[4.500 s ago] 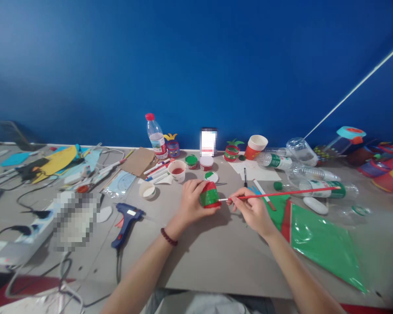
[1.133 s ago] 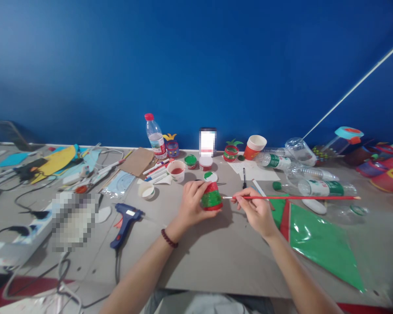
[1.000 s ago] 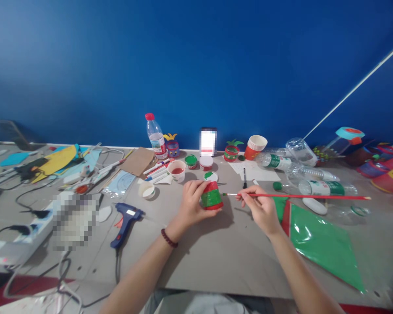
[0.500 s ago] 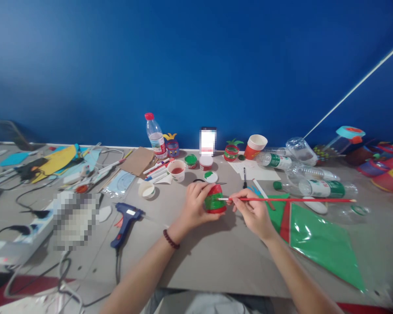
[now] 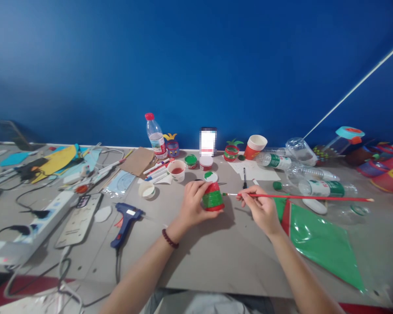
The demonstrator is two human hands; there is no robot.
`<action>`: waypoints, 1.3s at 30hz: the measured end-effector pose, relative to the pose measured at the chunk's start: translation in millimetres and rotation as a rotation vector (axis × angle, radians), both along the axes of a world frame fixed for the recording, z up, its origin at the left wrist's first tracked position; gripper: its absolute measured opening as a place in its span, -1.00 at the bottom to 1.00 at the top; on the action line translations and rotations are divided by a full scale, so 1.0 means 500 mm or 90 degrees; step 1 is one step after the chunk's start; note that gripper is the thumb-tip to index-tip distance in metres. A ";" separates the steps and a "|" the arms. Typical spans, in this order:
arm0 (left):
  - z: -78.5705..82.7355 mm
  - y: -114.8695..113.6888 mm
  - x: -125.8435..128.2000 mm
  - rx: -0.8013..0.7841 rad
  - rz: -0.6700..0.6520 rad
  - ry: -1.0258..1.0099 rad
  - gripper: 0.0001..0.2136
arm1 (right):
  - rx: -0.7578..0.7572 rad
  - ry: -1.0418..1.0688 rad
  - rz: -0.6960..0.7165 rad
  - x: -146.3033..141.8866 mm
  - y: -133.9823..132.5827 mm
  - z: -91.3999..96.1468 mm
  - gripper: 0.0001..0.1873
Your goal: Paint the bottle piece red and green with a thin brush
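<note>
My left hand [image 5: 193, 202] wraps around a small upturned cup [image 5: 212, 197] painted red at the top and base and green in the middle. It stands on the grey table near the centre. My right hand [image 5: 259, 205] pinches a long red paintbrush [image 5: 298, 197] lying nearly level. The brush tip sits a short gap to the right of the cup, not touching it. A white cup of red paint [image 5: 177, 170] and a green paint lid [image 5: 211, 175] stand just behind the painted cup.
A blue glue gun [image 5: 126, 218] lies left of my forearm, with a power strip [image 5: 36, 224] and cables beyond. Green sheet [image 5: 321, 244] lies at right. Plastic bottles [image 5: 317, 187], stacked paper cups [image 5: 256, 146], markers and crafts line the back by the blue wall.
Half a second ago the brush tip touched the cup's green band. My right hand has since drawn the brush back to the right. The cup stays in my left hand.
</note>
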State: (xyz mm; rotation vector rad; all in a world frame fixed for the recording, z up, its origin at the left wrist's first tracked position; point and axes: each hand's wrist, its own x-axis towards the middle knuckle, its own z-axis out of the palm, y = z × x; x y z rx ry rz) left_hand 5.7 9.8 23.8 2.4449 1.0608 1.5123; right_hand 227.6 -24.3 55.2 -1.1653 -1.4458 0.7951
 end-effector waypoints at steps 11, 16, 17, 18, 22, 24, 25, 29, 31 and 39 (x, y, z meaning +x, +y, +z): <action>-0.003 -0.008 0.014 0.003 -0.023 0.040 -0.26 | 0.005 0.018 0.085 -0.029 -0.011 -0.009 -0.80; -0.004 -0.006 0.011 0.021 -0.018 0.049 -0.24 | 0.035 -0.040 0.063 -0.024 -0.011 -0.010 -0.79; -0.003 -0.006 0.010 0.020 -0.016 0.046 -0.25 | 0.037 -0.040 0.058 -0.023 -0.010 -0.009 -0.79; -0.001 -0.006 0.010 0.018 -0.014 0.042 -0.25 | 0.038 -0.039 0.052 -0.022 -0.009 -0.007 -0.79; 0.006 -0.007 0.006 -0.002 -0.009 0.034 -0.29 | 0.029 -0.042 0.019 -0.013 -0.005 0.002 -0.76; 0.007 -0.007 0.005 -0.012 -0.009 0.034 -0.30 | 0.024 -0.045 0.001 -0.007 -0.003 0.005 -0.74; 0.007 -0.007 0.004 -0.019 -0.009 0.033 -0.29 | 0.024 -0.039 -0.005 -0.004 -0.003 0.006 -0.74; 0.004 -0.008 0.004 -0.048 -0.002 0.030 -0.30 | 0.023 0.040 0.016 -0.005 -0.004 0.004 -0.76; 0.003 -0.008 0.005 -0.042 -0.007 0.032 -0.29 | 0.020 0.069 0.043 -0.013 -0.007 0.001 -0.78; 0.001 -0.011 0.012 0.008 -0.029 0.048 -0.26 | 0.026 -0.019 0.082 -0.042 -0.019 -0.011 -0.80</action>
